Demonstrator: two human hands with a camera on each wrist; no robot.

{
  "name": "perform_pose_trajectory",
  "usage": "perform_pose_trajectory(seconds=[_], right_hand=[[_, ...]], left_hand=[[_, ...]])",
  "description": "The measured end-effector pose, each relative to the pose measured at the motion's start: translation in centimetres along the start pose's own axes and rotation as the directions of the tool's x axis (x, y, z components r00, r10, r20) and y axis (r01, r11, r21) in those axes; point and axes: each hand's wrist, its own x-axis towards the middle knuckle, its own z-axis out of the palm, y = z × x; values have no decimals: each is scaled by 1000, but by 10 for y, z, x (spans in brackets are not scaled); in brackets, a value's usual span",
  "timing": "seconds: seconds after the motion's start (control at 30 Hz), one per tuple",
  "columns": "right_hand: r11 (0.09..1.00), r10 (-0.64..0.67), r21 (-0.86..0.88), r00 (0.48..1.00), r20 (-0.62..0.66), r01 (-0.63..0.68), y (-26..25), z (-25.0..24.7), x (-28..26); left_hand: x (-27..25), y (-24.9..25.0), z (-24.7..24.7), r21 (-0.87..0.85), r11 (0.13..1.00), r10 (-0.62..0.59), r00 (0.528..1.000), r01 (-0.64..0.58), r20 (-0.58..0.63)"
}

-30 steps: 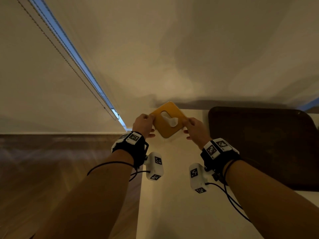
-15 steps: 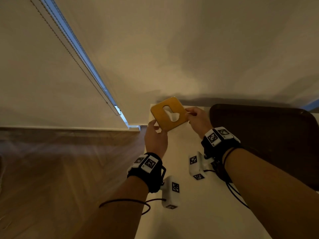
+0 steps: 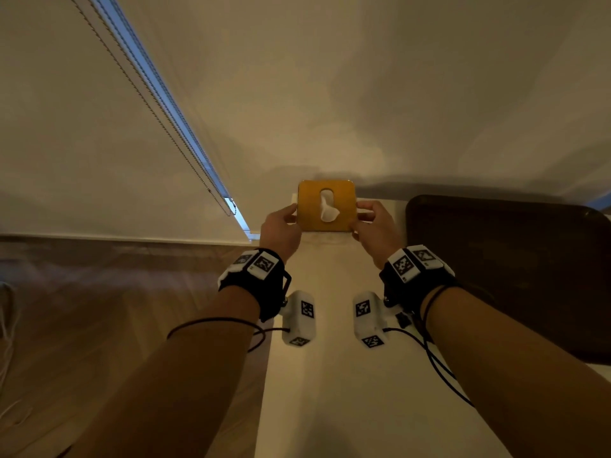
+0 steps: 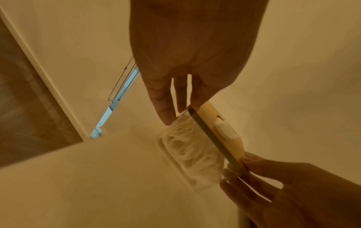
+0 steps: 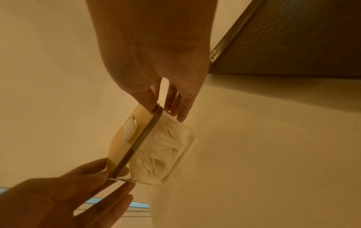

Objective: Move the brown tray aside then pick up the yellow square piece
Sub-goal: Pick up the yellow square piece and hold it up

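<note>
The yellow square piece [image 3: 344,206] has a keyhole slot with white tissue poking through. It sits over a clear box of white tissue [image 4: 191,151] at the table's far edge; whether it touches the box I cannot tell. My left hand [image 3: 292,213] pinches its left edge and my right hand [image 3: 363,214] pinches its right edge. The wrist views show the yellow piece [image 5: 125,138] edge-on between the fingers [image 5: 152,103], above the clear box [image 5: 162,154]. The brown tray [image 3: 512,276] lies to the right of my right hand.
The white table [image 3: 330,391] runs from me to the wall. Its left edge drops to a wooden floor [image 3: 115,309]. A blind with a bead cord [image 3: 185,143] hangs at the left. The tray's rim [image 5: 220,46] is close to my right wrist.
My left hand has shifted from the piece's near corner to its left edge. The piece has turned from diagonal to square-on between both hands.
</note>
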Motion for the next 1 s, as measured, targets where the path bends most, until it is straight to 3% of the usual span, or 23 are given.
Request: perform_pose_trajectory(seconds=[0.2,1.0], right_hand=[[998,12,67,1000,-17,-11,0,9,-3],[995,6,103,1000,-21,-4,4,14,5]], left_hand=[[6,3,-11,-12,1000,4,998,-4,60],[14,0,-15,-81,997,-13,998,19,68]])
